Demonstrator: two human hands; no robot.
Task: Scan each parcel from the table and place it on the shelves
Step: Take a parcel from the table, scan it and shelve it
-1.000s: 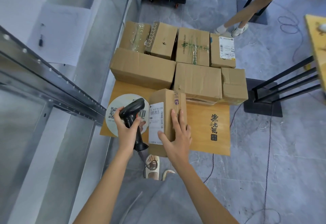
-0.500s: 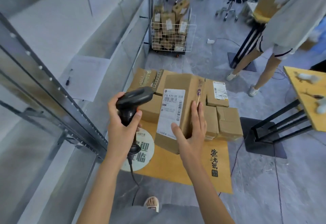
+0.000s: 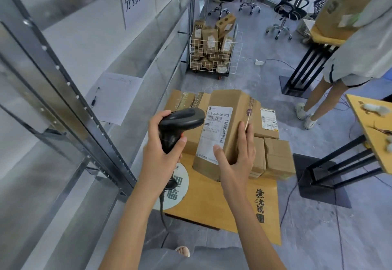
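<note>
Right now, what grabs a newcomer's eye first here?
Dead centre: the right hand grips a parcel lifted above the table, white label facing up, while the left hand holds a scanner right beside that label. Behind, more boxes crowd the table, and a wire cart of parcels stands by the shelves.

- a parcel sorting room in a small logistics depot or warehouse office.
- bare metal shelving (image 3: 70,91) runs along the left wall, with a paper sign (image 3: 134,4) in chinese characters taped above it.
- a low wooden table (image 3: 214,201) carries a heap of taped cardboard parcels (image 3: 273,155) with shipping labels.
- a white wire cart (image 3: 214,57) on wheels stands further back, crammed with more boxes.
- a handheld barcode scanner (image 3: 178,125) is in use.
- black office chairs (image 3: 286,8) stand on the grey floor at the far end.
</note>
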